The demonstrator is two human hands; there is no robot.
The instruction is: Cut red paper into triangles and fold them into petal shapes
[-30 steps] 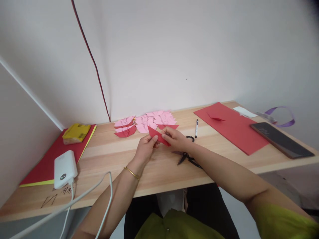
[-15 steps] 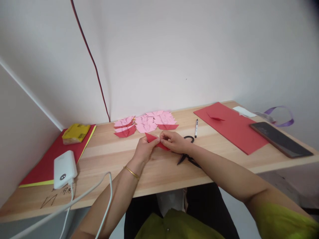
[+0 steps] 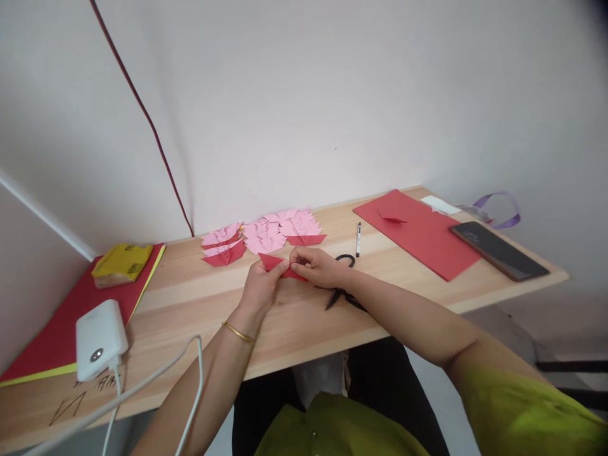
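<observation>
Red folded paper pinched between both hands

In the head view, the left hand (image 3: 260, 284) grips one end of a red folded paper (image 3: 270, 260) between thumb and fingers; the right hand (image 3: 316, 267) pinches its other end. The folded paper lies between them, over the wooden table (image 3: 190, 304). A gold bracelet (image 3: 240, 334) circles the left wrist.

Just beyond the hands lie pink folded papers (image 3: 265, 237). Red folded pieces (image 3: 225, 253) are among those on the left, and another red piece (image 3: 307, 240) sits beyond the right hand. Black scissors (image 3: 338, 296) lie partly under the right forearm, with a pen (image 3: 358, 239) farther out to that hand's right. Well to the right are red sheets (image 3: 420, 239) bearing a small folded piece (image 3: 393, 219), then a dark phone (image 3: 498, 251), a white card (image 3: 439, 204) and a purple strap (image 3: 510, 219).

Well left of the left hand, a yellow packet (image 3: 122, 265) with dark lettering, too small to read, rests on a dark red sheet (image 3: 47, 329) above yellow. Nearer the body, a white power bank (image 3: 101, 340) has a round display, its figures unclear, and a plugged-in white cable (image 3: 118, 380). It partly covers handwritten black marks (image 3: 69, 406) on the wood that I cannot make out.
</observation>
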